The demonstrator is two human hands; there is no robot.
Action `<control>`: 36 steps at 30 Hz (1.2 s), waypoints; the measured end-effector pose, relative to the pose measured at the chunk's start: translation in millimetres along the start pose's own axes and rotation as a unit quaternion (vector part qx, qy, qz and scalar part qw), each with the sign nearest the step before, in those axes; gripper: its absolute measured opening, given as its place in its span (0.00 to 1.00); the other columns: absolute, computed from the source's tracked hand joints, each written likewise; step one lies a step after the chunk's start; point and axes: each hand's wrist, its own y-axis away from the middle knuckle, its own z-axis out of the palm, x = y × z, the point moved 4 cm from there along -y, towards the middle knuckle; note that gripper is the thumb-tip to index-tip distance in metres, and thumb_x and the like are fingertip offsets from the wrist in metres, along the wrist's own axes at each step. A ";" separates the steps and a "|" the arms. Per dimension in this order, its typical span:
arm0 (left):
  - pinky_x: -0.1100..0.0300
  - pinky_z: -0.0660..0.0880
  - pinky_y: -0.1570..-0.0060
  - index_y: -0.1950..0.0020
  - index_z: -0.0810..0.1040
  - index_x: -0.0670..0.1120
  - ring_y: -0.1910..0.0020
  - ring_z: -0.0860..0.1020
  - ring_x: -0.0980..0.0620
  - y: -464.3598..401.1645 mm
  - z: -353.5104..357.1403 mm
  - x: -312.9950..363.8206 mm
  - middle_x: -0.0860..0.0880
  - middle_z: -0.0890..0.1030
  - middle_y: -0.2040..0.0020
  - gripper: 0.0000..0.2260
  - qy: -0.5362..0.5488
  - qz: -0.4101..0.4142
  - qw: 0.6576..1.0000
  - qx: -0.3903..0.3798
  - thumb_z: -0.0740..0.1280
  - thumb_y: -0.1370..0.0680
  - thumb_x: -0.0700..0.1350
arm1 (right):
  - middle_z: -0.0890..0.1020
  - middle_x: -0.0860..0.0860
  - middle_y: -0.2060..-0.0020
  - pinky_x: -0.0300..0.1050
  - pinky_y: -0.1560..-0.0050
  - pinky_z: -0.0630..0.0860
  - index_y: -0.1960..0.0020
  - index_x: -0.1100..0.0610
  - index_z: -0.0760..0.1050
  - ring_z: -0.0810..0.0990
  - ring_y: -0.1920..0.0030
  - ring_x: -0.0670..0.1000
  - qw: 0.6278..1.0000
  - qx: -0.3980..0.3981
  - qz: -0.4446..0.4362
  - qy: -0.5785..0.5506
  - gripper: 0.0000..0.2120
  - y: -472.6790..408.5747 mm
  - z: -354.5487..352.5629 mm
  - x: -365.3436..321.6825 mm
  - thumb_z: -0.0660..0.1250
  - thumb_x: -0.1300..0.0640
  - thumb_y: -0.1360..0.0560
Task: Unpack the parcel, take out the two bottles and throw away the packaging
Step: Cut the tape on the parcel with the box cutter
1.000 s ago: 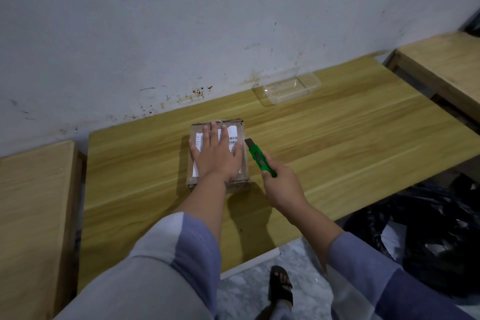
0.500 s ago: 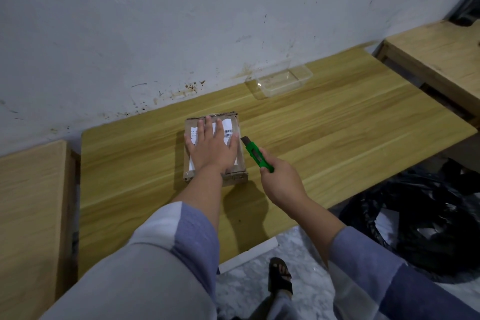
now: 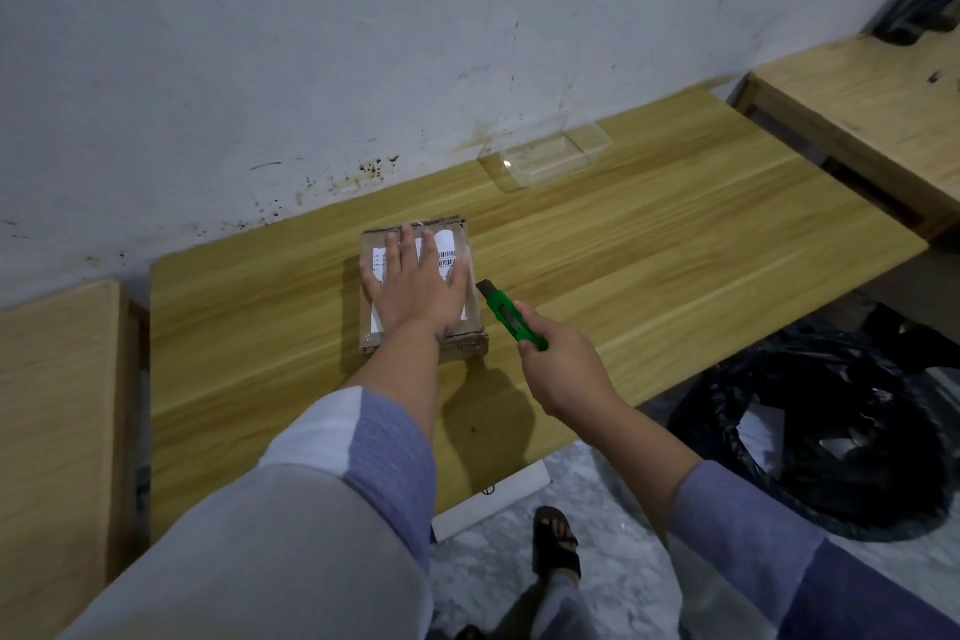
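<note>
Pressing flat-fingered left hand (image 3: 415, 288) on parcel (image 3: 470, 327) (right hand (image 3: 563, 369) gripping green cutter (image 3: 511, 317)).

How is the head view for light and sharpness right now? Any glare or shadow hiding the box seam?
Head view: dim, soft light, fairly sharp; wide-angle bends the table edges. The right hand and forearm cast a shadow on the wood below the parcel. One small glint on the clear tray. The left hand, not shadow, covers the parcel top.

Bare surface (image 3: 649, 286) lies open right of the parcel (image 3: 470, 327) up to the clear tray (image 3: 550, 153) by the wall (image 3: 311, 42), while the left hand (image 3: 415, 291) covers the parcel's top.
</note>
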 end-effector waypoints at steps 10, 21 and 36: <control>0.40 0.36 0.28 0.21 0.45 0.52 0.22 0.39 0.51 2.4 0.2 2.0 0.50 0.43 0.21 0.31 -0.004 -0.001 1.000 -0.004 0.41 0.21 0.64 | 0.74 0.45 0.64 0.45 0.68 0.71 0.30 0.42 0.65 0.71 0.70 0.48 0.997 -0.020 0.041 -0.060 0.24 3.1 5.9 11.8 0.58 0.59 0.23; 0.40 0.37 0.28 0.21 0.45 0.52 0.22 0.39 0.50 0.4 -0.2 1.5 0.50 0.43 0.21 0.31 -0.002 -0.003 1.000 -0.002 0.41 0.21 0.64 | 0.74 0.43 0.65 0.43 0.71 0.70 0.30 0.40 0.65 0.73 0.70 0.48 0.997 -0.024 0.042 -0.052 0.24 20.4 6.2 18.1 0.58 0.59 0.23; 0.40 0.37 0.28 0.21 0.47 0.51 0.22 0.40 0.50 4.5 -0.8 1.5 0.50 0.44 0.20 0.32 0.001 0.007 1.000 -0.005 0.39 0.22 0.65 | 0.69 0.50 0.75 0.36 0.79 0.60 0.36 0.42 0.73 0.63 0.80 0.47 0.969 0.017 0.101 -0.223 0.17 14.9 -17.0 30.6 0.64 0.48 0.24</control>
